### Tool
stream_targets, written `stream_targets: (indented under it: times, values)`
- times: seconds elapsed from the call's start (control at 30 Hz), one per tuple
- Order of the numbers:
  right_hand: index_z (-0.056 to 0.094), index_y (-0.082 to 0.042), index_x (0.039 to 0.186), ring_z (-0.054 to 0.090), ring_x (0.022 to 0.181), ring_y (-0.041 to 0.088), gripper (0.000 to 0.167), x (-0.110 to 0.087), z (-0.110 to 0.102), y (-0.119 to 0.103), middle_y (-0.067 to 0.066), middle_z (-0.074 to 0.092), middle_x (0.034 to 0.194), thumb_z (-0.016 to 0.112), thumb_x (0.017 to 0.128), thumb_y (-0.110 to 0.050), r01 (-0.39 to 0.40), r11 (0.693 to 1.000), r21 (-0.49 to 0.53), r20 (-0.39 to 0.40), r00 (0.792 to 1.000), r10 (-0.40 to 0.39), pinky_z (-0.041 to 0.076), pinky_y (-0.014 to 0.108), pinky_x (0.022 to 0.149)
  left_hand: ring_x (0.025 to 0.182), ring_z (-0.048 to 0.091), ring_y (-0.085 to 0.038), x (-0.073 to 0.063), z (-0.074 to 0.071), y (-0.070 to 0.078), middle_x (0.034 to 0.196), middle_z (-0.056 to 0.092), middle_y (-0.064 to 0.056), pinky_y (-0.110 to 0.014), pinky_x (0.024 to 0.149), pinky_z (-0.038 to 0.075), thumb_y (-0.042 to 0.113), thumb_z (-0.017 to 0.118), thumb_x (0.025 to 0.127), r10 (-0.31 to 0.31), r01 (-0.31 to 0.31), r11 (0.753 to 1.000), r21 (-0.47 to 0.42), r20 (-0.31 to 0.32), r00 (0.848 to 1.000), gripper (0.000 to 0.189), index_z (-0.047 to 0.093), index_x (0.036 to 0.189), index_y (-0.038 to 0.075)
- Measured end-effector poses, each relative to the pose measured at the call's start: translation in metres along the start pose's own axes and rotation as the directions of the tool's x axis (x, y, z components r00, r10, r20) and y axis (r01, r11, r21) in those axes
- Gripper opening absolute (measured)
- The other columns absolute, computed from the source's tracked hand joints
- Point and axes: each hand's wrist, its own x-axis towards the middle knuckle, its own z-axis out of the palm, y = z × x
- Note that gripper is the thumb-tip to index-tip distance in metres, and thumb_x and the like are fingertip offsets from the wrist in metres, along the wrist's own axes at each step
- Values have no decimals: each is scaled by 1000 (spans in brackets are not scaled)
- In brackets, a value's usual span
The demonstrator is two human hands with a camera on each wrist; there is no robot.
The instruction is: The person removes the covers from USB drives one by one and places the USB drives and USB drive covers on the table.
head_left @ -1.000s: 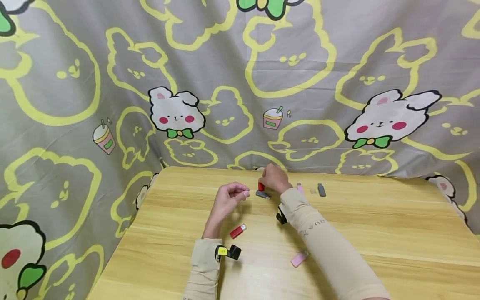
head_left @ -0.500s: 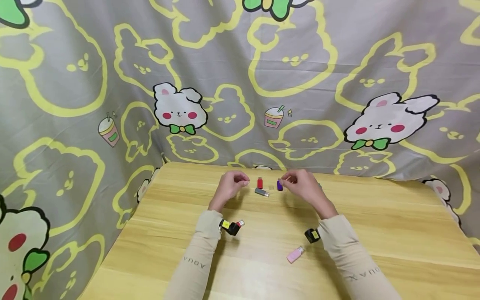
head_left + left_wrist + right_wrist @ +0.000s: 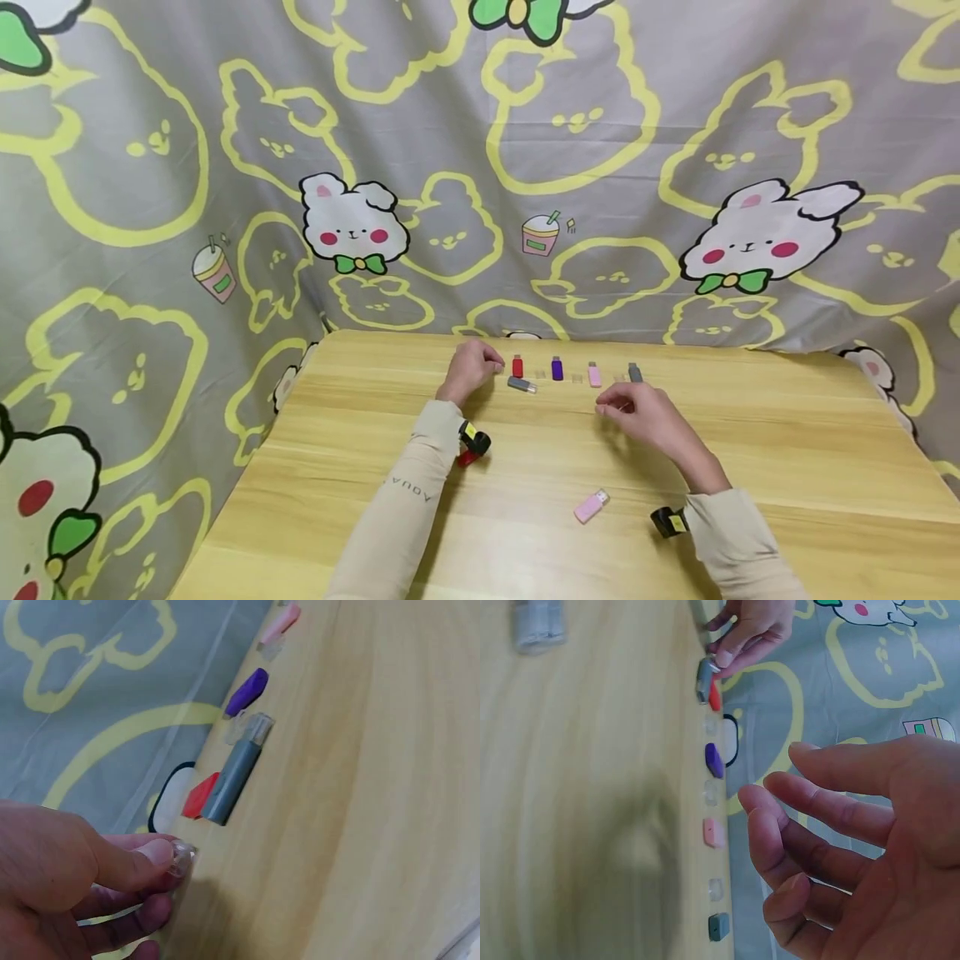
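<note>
My left hand [image 3: 468, 369] is at the table's back, its thumb and fingers pinching a small clear cap [image 3: 180, 859]. Just right of it lie a red USB stick [image 3: 517, 367] and, in front of that, a grey USB stick [image 3: 522, 384] turned sideways. A purple USB stick [image 3: 557, 368], a pink USB stick [image 3: 594, 375] and a dark grey USB stick [image 3: 635, 372] continue the row, with small clear pieces [image 3: 711, 793] between them. My right hand [image 3: 652, 417] hovers in front of the row's right end, fingers loosely curled, holding nothing.
Nearer the front of the wooden table [image 3: 787, 450] lies another pink USB stick [image 3: 591, 506]. A second red USB stick [image 3: 468, 458] is partly hidden under the left wrist camera. A patterned curtain [image 3: 442, 133] hangs along the back and left edges.
My right hand let go of the red USB stick, went to the purple one, then drew away to the right and nearer. My left hand stayed near the row's left end, now slightly closer.
</note>
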Motion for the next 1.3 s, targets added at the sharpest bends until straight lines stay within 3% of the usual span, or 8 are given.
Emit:
stream_targets:
  times: [0.3, 0.43, 0.53, 0.63, 0.8, 1.03, 1.2, 1.3]
  values:
    - [75, 0, 106, 66, 82, 18, 13, -13, 0, 6, 2, 72, 91, 69, 96, -8, -10, 1000, -14, 43, 999, 11, 56, 39, 78, 89, 67, -23, 1, 4, 2, 90, 75, -6, -39, 86, 54, 3, 74, 92, 9, -9, 999, -31, 6, 1000, 5, 79, 94, 3]
    - [75, 0, 105, 65, 81, 16, 11, -19, 2, 1, 1, 71, 90, 69, 96, -4, 71, 997, 0, 100, 992, -71, 56, 32, 74, 91, 68, -24, 0, 0, 0, 95, 75, -7, -40, 87, 54, 5, 71, 95, 19, -19, 998, -65, -10, 1000, 9, 78, 99, 2]
    - [74, -2, 102, 66, 83, 14, 12, -25, 5, 0, 2, 72, 92, 69, 93, 4, 167, 985, 28, 155, 973, -170, 57, 29, 73, 94, 67, -27, -4, -7, 2, 101, 74, -10, -42, 86, 55, 5, 67, 99, 41, -46, 993, -105, -49, 998, 14, 77, 107, 0]
    - [74, -5, 99, 67, 85, 14, 19, -30, 11, 2, 4, 73, 96, 68, 89, 10, 226, 973, 53, 206, 951, -232, 57, 29, 74, 94, 67, -27, -14, -14, 7, 104, 73, -12, -40, 85, 55, 5, 65, 100, 67, -83, 981, -177, -95, 993, 18, 75, 113, -2]
    - [74, -9, 101, 66, 89, 17, 23, -40, 22, -5, 0, 71, 99, 72, 85, 8, 251, 965, 77, 298, 918, -262, 57, 32, 78, 95, 68, -26, -45, -24, 15, 111, 73, -14, -36, 82, 56, 5, 65, 100, 81, -118, 942, -315, -129, 988, 19, 74, 115, -1]
    - [75, -14, 96, 59, 84, 10, 15, -52, 38, -13, -6, 64, 95, 78, 89, -2, 314, 948, 57, 375, 873, -312, 54, 28, 74, 93, 68, -26, -75, -31, 22, 110, 74, -15, -31, 78, 54, 7, 67, 100, 104, -159, 913, -377, -161, 981, 17, 76, 113, 1]
    - [71, -15, 87, 52, 74, 6, 19, -55, 46, -14, -8, 59, 84, 76, 90, 3, 358, 933, 33, 359, 867, -345, 48, 22, 66, 89, 69, -29, -89, -27, 20, 105, 75, -16, -27, 77, 54, 3, 66, 99, 101, -157, 893, -421, -152, 983, 16, 75, 111, -2]
    - [68, -16, 83, 50, 70, 4, 20, -55, 48, -16, -9, 57, 78, 77, 90, 0, 338, 940, 36, 364, 872, -327, 46, 22, 63, 90, 69, -32, -93, -22, 21, 103, 75, -16, -27, 78, 54, 2, 66, 99, 112, -163, 887, -433, -141, 984, 16, 75, 111, -3]
